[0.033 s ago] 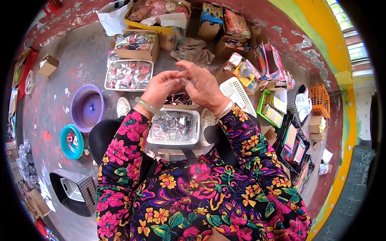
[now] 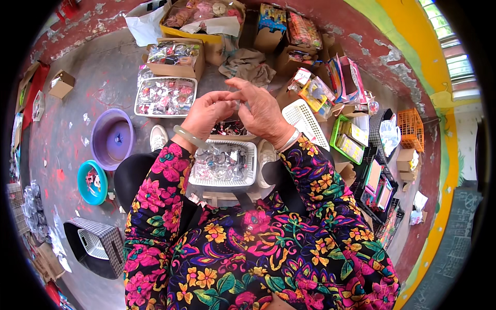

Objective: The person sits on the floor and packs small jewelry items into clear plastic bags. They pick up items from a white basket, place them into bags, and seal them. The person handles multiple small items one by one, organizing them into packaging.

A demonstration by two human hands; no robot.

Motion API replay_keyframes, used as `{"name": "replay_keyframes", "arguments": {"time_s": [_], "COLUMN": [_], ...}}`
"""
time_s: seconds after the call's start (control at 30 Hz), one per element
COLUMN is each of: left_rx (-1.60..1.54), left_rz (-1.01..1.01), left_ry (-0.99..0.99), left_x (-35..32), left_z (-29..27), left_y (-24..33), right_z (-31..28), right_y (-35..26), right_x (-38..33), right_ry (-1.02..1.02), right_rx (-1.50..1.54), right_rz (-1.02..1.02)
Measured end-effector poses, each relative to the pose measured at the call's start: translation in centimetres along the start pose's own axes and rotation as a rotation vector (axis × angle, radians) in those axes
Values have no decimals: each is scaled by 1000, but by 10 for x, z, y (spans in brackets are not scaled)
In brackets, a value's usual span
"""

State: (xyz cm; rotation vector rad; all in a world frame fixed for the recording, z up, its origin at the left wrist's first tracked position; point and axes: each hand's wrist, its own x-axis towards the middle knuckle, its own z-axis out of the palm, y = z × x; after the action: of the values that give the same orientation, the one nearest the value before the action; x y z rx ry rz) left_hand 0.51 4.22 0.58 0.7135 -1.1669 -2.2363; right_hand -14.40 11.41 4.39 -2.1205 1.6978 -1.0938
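Both hands meet in front of me, above a white basket [image 2: 251, 164] of small clear plastic packets [image 2: 221, 161]. My left hand [image 2: 207, 114] wears a pale bangle, and its thumb and fingers are pinched together. Close against it, my right hand [image 2: 262, 114] has its thumb and forefinger bent toward the left fingertips. A bit of something clear seems to show between them, too small to name. Below and behind the hands, a shallow box [image 2: 231, 129] holds small dark, red and white pieces, partly hidden by the wrists.
Beyond my left hand stands a white basket [image 2: 138, 106] of packets with a cardboard box [image 2: 199, 64] behind it. Purple [image 2: 98, 135] and teal [image 2: 82, 188] basins sit left. At right are a white basket [image 2: 305, 114], a green basket [image 2: 337, 135] and black crates [image 2: 380, 206].
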Motion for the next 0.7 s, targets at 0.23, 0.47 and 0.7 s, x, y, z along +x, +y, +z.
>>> {"name": "replay_keyframes", "arguments": {"time_s": [0.23, 0.47, 0.7], "left_rx": [-29, -30, -14], "left_rz": [-57, -54, 2], "left_ry": [101, 139, 156], "left_x": [3, 0, 6], "left_z": [0, 1, -15], "left_y": [1, 5, -9], "right_z": [5, 10, 11], "right_y": [5, 0, -8], "right_x": [2, 3, 4], "right_ry": [-59, -27, -125], "right_rx": [-50, 53, -24], "right_rz": [-88, -28, -183]}}
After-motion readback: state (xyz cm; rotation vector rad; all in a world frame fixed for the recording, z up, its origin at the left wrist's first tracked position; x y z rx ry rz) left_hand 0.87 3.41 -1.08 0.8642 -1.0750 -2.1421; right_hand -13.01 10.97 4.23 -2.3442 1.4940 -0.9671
